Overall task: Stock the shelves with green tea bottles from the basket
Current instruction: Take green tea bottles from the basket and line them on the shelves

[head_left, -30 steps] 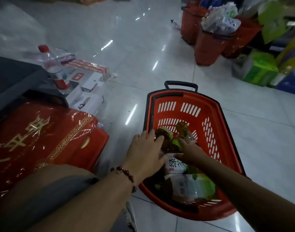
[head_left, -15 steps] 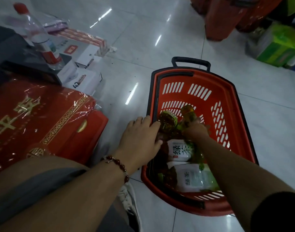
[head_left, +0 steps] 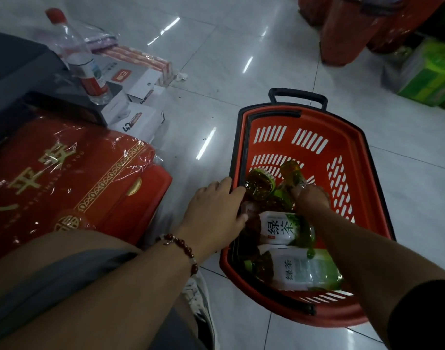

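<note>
A red plastic basket [head_left: 342, 137] with a black rim and handle stands on the tiled floor and holds several green tea bottles. Two of them, one [head_left: 282, 227] above the other [head_left: 304, 271], lie flat with white-green labels up. My left hand [head_left: 216, 210] reaches over the basket's left rim, fingers wrapped around a tilted bottle [head_left: 259, 184] whose base points up. My right hand [head_left: 311, 198] is closed around another tilted bottle [head_left: 291, 173] deeper in the basket. No shelf is in view.
A large red gift box [head_left: 77, 178] wrapped in film lies at the left, with white cartons [head_left: 140, 120] and a clear red-capped water bottle [head_left: 77, 56] behind it. More red baskets [head_left: 342, 29] and green packs [head_left: 431, 72] stand at the far right. My knee fills the lower left.
The view has dipped and closed in on the basket. Both hands have tightened around the two tilted bottles and raised them slightly.
</note>
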A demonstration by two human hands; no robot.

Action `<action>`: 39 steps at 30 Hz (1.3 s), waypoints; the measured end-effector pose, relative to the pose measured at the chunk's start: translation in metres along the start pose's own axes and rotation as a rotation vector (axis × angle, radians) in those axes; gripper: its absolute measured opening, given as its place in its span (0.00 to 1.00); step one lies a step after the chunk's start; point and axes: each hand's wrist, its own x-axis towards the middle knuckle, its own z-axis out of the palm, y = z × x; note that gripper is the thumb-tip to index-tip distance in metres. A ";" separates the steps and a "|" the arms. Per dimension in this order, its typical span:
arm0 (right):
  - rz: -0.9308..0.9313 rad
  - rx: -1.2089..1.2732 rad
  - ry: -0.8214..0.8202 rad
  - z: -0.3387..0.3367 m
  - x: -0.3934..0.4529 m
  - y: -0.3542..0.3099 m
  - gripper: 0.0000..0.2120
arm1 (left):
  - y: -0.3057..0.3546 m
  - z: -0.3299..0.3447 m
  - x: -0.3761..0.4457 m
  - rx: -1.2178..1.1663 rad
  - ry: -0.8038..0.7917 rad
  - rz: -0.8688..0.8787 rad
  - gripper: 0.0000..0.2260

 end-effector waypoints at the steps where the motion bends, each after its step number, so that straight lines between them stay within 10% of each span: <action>1: -0.010 0.048 -0.001 -0.002 0.000 0.000 0.06 | 0.000 -0.001 0.000 0.003 -0.005 0.000 0.25; 10: 0.130 -0.026 0.007 0.017 0.001 0.001 0.28 | 0.011 -0.001 -0.010 0.000 -0.007 0.039 0.22; 18: 0.042 0.181 0.016 0.004 0.007 0.006 0.13 | 0.007 -0.002 -0.006 0.000 0.002 0.036 0.21; 27: -0.016 1.087 -0.443 -0.101 -0.044 0.034 0.22 | 0.010 -0.009 -0.015 -0.008 0.024 0.024 0.24; 39: -0.448 0.898 -0.784 -0.234 -0.181 -0.002 0.24 | 0.029 -0.067 -0.062 -0.090 0.311 0.041 0.41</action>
